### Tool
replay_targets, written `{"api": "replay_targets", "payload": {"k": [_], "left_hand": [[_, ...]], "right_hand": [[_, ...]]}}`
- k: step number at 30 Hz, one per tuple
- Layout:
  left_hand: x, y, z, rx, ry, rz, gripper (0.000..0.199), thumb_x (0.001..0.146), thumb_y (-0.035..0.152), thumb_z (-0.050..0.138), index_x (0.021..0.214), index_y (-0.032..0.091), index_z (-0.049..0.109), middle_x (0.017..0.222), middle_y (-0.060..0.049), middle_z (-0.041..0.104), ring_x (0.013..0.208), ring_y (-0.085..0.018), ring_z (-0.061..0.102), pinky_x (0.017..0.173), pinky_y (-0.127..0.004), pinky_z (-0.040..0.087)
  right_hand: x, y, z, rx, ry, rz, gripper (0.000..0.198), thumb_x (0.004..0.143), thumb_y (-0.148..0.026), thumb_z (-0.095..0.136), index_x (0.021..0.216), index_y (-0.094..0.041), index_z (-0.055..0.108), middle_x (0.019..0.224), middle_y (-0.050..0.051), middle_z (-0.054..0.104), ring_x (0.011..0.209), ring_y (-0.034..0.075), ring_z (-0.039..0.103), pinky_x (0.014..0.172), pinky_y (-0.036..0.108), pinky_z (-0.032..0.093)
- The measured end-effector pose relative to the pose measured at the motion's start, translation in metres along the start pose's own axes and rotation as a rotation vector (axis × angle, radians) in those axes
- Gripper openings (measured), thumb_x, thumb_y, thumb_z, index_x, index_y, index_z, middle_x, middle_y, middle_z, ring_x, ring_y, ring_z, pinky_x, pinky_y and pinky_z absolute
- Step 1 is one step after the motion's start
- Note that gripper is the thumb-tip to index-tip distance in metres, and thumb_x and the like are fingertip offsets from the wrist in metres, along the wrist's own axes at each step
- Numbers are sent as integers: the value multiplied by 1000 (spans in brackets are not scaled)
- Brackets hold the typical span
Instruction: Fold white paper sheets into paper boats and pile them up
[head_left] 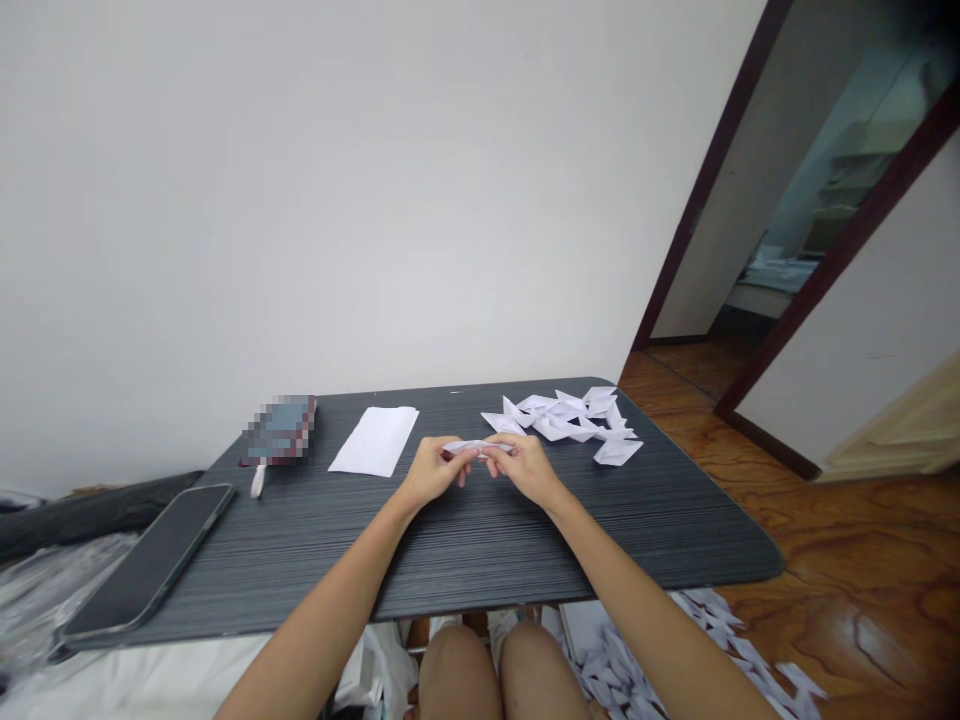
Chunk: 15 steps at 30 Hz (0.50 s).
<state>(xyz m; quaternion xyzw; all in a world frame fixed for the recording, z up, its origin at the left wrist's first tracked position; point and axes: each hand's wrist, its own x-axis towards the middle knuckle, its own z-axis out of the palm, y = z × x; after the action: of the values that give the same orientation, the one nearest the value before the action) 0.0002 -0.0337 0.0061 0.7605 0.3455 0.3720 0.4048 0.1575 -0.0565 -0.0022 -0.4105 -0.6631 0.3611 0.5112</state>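
Note:
Between my two hands, above the middle of the dark table [480,545], is a folded piece of white paper [478,446]. My left hand [437,468] pinches its left end, and my right hand [523,464] pinches its right end. Fingers cover much of the paper, so its full shape is hidden. To the left of my hands lies a stack of white paper sheets [373,441]. Beyond my right hand, several folded white paper boats [574,414] form a loose cluster at the table's far right.
A smartphone [150,555] lies at the table's left edge. Behind it is a blurred-out item [281,428] with a white strap. More folded white paper pieces [619,668] are heaped below the table at right. A white wall [337,200] borders the far edge; a doorway stands right.

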Motion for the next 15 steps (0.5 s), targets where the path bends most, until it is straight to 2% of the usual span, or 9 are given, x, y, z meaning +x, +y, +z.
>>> {"api": "replay_targets", "payload": {"k": [3, 9, 15], "left_hand": [[1, -2, 1, -33, 2, -31, 34, 74, 43, 48, 64, 11, 50, 50, 2, 49, 37, -6, 44, 38, -18, 32], [2, -5, 0, -4, -63, 25, 31, 73, 39, 51, 63, 10, 51, 47, 4, 44, 42, -5, 39, 42, -17, 30], [1, -8, -1, -55, -65, -51, 39, 76, 44, 44, 60, 9, 52, 45, 1, 49, 33, -4, 40, 36, -17, 27]], "right_hand": [[1, 1, 0, 63, -19, 26, 21, 73, -31, 49, 75, -13, 61, 42, -3, 47, 39, 7, 40, 41, 19, 33], [0, 3, -1, 47, -76, 28, 15, 69, -28, 55, 76, -15, 56, 45, -6, 47, 41, 7, 42, 45, 19, 34], [0, 2, -1, 62, -129, 49, 24, 78, -31, 43, 69, -13, 56, 46, -2, 52, 38, 7, 44, 41, 19, 34]]}}
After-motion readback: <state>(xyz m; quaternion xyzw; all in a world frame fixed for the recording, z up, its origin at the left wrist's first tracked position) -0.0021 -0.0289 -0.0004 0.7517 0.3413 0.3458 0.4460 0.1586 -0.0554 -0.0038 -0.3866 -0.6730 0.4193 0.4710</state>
